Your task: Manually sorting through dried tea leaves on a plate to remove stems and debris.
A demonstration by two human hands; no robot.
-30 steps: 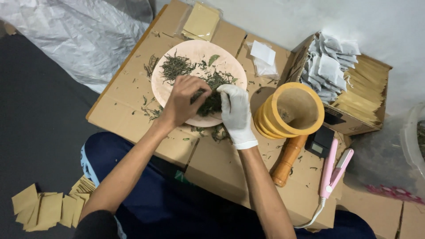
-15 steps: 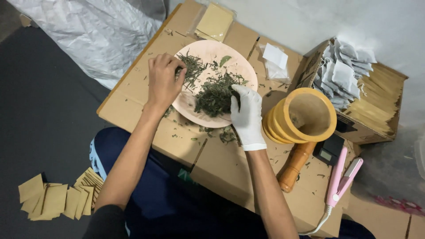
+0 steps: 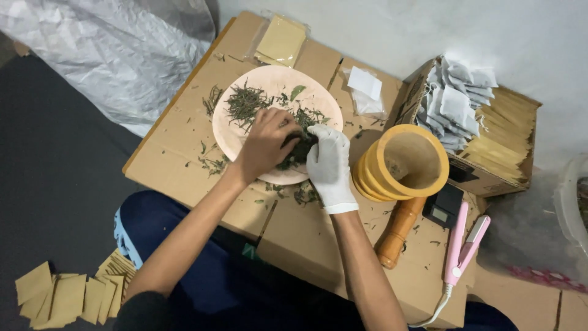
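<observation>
A round pale pink plate (image 3: 242, 138) lies on a flattened cardboard box (image 3: 177, 141) and carries dried green leaves (image 3: 245, 103). My bare left hand (image 3: 264, 144) and my right hand (image 3: 329, 164), in a white glove, meet over the plate's near right side. Both press into a dark clump of the leaves (image 3: 298, 150), fingers curled around it. Loose leaf bits lie scattered on the cardboard around the plate.
A yellow wooden mortar (image 3: 402, 164) with its pestle (image 3: 398, 232) stands right of the plate. A small black scale (image 3: 444, 207) and a pink heat sealer (image 3: 462, 245) lie beyond. An open box of sachets (image 3: 474, 122), a tan packet (image 3: 280, 41) and floor envelopes (image 3: 61, 297) surround.
My left hand has moved from the plate's left rim back to the right, onto the leaf clump beside the gloved right hand. The view has shifted slightly.
</observation>
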